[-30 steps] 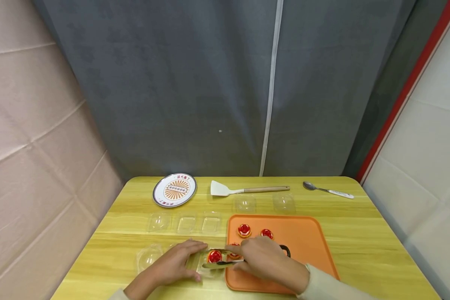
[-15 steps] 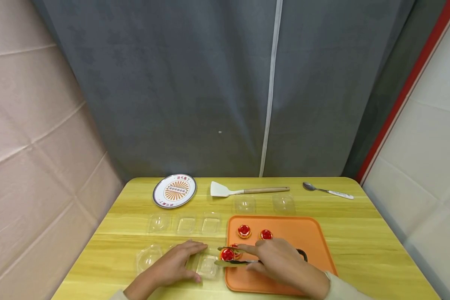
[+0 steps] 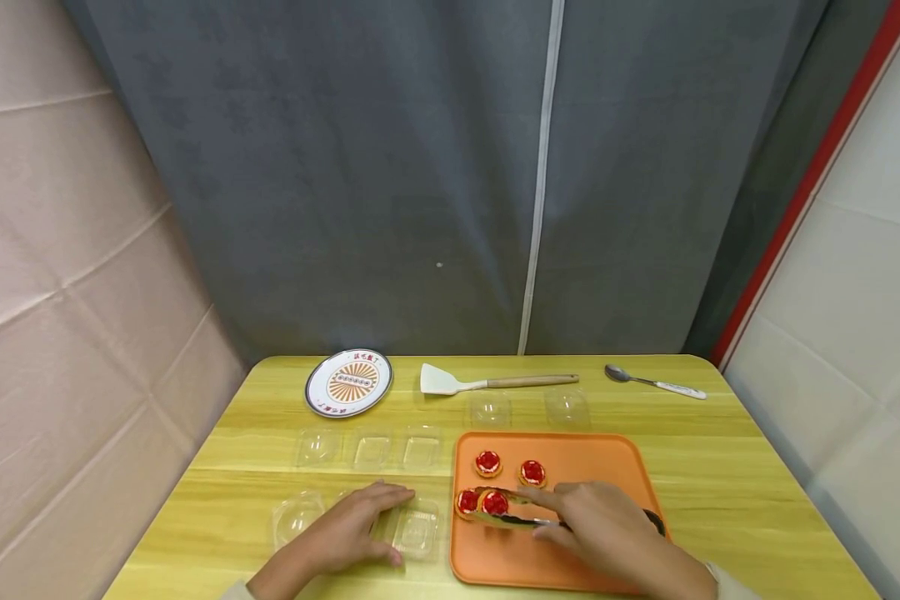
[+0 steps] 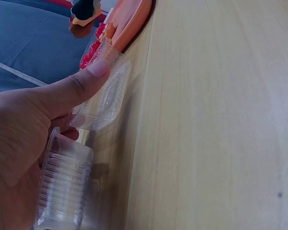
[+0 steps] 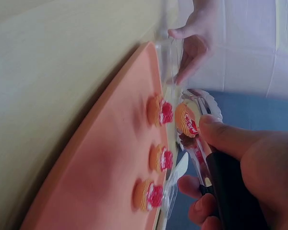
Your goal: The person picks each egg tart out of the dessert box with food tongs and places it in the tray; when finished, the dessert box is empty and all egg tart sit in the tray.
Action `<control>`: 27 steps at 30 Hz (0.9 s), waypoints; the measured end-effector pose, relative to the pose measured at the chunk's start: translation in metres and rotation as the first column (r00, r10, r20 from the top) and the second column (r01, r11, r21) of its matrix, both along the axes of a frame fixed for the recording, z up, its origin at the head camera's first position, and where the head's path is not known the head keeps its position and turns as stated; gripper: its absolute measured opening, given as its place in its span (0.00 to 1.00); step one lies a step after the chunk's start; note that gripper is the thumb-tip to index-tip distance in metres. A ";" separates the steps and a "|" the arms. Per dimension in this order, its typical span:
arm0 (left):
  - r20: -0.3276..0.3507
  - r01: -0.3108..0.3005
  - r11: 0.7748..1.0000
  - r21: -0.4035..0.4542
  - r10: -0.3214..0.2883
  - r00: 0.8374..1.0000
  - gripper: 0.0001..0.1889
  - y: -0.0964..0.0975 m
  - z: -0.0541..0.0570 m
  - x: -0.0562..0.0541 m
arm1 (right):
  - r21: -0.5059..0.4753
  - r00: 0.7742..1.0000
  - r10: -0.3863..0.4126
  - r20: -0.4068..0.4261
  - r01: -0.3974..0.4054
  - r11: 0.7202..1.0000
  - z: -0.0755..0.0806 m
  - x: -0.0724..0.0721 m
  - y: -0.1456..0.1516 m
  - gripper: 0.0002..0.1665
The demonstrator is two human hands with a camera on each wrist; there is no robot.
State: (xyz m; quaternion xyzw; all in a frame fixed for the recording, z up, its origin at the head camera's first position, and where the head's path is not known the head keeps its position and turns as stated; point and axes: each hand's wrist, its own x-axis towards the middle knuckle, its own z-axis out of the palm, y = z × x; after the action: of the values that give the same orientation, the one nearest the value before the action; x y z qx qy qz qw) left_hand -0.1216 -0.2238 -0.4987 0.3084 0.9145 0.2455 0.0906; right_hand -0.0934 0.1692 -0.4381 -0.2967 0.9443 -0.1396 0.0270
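Observation:
My right hand (image 3: pixel 592 525) grips a pair of black-handled metal tongs (image 5: pixel 235 191). A tart with a red topping (image 3: pixel 494 502) is held between the tongs' tips, raised above the orange tray (image 3: pixel 562 554). Beside it on the tray sits another red-topped tart (image 3: pixel 467 502), and two more, a tart (image 3: pixel 488 463) and a tart (image 3: pixel 532 473), lie farther back. My left hand (image 3: pixel 348 529) holds a clear plastic box (image 3: pixel 416 532) at its left side, thumb at the near corner and fingers at the far one. Another ribbed clear plastic part (image 4: pixel 65 184) shows by its palm.
Clear plastic boxes (image 3: pixel 422 448) stand in a row behind my left hand, with a domed one (image 3: pixel 297 518) at far left. At the back lie a patterned plate (image 3: pixel 350 382), a white spatula (image 3: pixel 441 380) and a spoon (image 3: pixel 656 383). A grey curtain (image 3: pixel 345 208) hangs behind.
The tongs have carried the tart rightward, from over the clear box to over the tray. My left hand has stayed at the box.

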 end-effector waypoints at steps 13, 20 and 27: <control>0.004 -0.003 1.000 -0.003 0.003 1.000 0.48 0.000 0.000 0.000 | 0.067 0.996 -0.080 -0.024 0.082 0.994 -0.015 0.002 0.024 0.30; -0.012 0.003 1.000 -0.005 -0.003 1.000 0.48 0.000 0.000 0.001 | 0.087 0.996 -0.091 -0.011 0.092 0.992 -0.023 -0.001 0.025 0.31; -0.016 0.001 1.000 -0.009 -0.001 1.000 0.48 0.000 -0.001 0.000 | 0.099 0.997 -0.083 0.004 0.082 0.992 -0.026 -0.002 0.026 0.33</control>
State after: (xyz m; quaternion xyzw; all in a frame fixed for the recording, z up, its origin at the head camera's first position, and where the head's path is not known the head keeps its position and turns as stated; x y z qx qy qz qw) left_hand -0.1212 -0.2242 -0.4999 0.3103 0.9163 0.2387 0.0846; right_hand -0.0954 0.1952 -0.4641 -0.2550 0.9615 -0.0947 0.0396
